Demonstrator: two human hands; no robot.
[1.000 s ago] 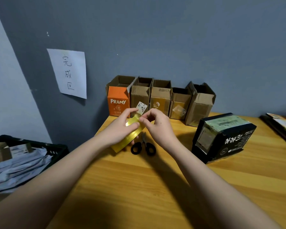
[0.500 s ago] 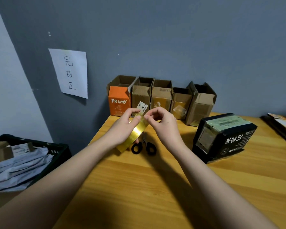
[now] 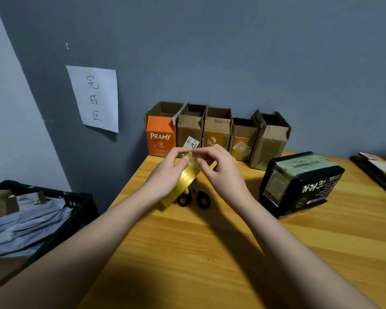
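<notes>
A roll of yellowish clear tape is held up over the wooden table, tilted. My left hand grips the roll from the left. My right hand pinches the tape's free end near the top of the roll, with thumb and forefinger. A small white label shows just above the fingertips; whether it sticks to the tape I cannot tell. Black-handled scissors lie on the table right under the roll, partly hidden by it.
Several open cardboard boxes line the wall, the leftmost orange. A black carton lies at the right. A black crate with grey bags stands left of the table. Flat items lie at the far right. A paper sign hangs on the wall.
Both hands have stayed together at the roll. The right fingers have shifted slightly at the tape end; the roll keeps much the same tilt.
</notes>
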